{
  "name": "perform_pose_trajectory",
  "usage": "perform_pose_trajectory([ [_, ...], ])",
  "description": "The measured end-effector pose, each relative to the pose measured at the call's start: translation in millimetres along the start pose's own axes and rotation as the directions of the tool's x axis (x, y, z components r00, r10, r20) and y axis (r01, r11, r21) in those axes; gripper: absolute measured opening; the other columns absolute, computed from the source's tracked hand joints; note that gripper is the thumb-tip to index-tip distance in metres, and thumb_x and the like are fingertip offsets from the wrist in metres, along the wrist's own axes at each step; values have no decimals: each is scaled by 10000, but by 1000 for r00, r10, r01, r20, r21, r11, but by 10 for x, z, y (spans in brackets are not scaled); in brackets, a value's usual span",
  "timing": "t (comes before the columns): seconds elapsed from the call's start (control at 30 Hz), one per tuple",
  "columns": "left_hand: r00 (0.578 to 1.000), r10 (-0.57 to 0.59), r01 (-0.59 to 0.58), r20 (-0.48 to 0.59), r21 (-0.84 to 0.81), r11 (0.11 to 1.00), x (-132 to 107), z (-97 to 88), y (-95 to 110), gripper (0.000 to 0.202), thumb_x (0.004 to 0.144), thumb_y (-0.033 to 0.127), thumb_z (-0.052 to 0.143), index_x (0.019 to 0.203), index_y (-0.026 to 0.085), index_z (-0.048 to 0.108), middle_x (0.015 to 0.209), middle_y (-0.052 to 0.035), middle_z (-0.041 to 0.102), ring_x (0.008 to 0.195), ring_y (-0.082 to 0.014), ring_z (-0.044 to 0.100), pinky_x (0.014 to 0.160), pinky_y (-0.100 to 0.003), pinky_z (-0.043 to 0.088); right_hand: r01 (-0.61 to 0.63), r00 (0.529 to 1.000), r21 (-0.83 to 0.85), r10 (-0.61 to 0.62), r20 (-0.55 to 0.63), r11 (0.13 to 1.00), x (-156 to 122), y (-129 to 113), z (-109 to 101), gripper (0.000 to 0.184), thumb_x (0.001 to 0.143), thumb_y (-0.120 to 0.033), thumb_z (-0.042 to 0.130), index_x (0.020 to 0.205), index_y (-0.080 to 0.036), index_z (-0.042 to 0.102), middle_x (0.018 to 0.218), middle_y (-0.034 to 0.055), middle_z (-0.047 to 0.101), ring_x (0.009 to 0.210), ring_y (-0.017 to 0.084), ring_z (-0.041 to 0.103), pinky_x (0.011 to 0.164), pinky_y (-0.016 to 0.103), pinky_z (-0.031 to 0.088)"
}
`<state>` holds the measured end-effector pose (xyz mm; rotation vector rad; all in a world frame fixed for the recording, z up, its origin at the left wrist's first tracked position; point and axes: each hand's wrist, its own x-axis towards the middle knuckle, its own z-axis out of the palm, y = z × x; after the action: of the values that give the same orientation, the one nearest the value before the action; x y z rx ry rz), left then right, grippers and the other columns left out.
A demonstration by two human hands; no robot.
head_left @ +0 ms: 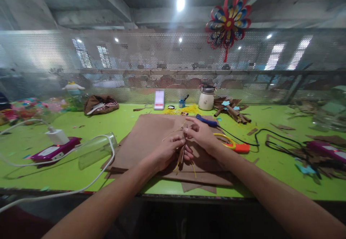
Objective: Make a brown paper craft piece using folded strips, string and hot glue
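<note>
**Fingers pinch a slim brown roll over stacked sheets**

The left hand (169,151) curls its fingers round the lower part of the narrow brown roll (181,156); the right hand (200,133) pinches its upper part, index finger outstretched. The roll is held above the brown sheet stack (151,134), whose near side lies close to the table's front edge. Room narrows at right, where a blue-handled corded tool (207,120) and yellow ring handle (233,143) lie. At left, a white cable (111,145) loops over a smooth transparent cylinder (94,152).

Thin yellow strands (194,170) dangle below the roll. Beyond the glossy green tabletop (97,125) stands a perforated screen (162,57).
</note>
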<state>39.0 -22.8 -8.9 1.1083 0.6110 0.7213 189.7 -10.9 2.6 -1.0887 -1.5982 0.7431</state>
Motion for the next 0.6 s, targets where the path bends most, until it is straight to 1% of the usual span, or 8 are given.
perform_pose_trajectory([
  [0.1,1000,-17,17,8,0,1000,-10,8,-8,58,831,197,493,819,144,471,676,-70,640,577,-160,644,574,-283,521,32,998,-11,-33,-53,999,40,30,-33,430,741,-286,560,1142,-132,531,618,-18,560,549,126,528,561,263,433],
  [0.17,1000,-24,24,19,17,1000,-14,11,-12,93,826,222,513,799,140,477,671,-72,641,570,-157,642,556,-271,518,60,996,-37,-62,-68,998,56,52,-40,403,728,-258,564,1110,-134,554,599,-31,537,534,120,520,553,258,427],
  [0.27,998,-36,34,43,38,999,-15,6,-14,137,822,263,534,806,131,498,683,-88,653,582,-160,645,561,-270,521,79,995,-42,-82,-61,996,61,78,-39,396,729,-234,544,1113,-136,558,579,-43,514,514,113,506,536,249,414],
  [0.37,996,-61,59,68,34,998,-19,-6,-3,148,825,266,530,821,119,517,724,-120,669,617,-175,657,605,-298,532,64,996,-34,-66,-59,997,65,96,-43,399,733,-235,532,1111,-109,555,557,-46,500,496,109,487,522,247,402],
  [0.47,988,-85,85,125,11,996,-28,-25,18,149,828,253,524,857,107,536,790,-147,677,686,-200,668,679,-341,534,63,994,-1,-63,-85,998,80,113,-60,386,731,-243,531,1084,-90,561,568,-35,518,513,114,495,539,255,415],
  [0.6,979,-118,120,167,-2,993,-35,-56,32,158,818,244,537,890,104,550,814,-146,678,713,-206,668,738,-385,522,83,992,12,-82,-101,996,97,111,-81,373,731,-262,528,1057,-85,569,577,-25,535,525,120,503,553,268,437],
])
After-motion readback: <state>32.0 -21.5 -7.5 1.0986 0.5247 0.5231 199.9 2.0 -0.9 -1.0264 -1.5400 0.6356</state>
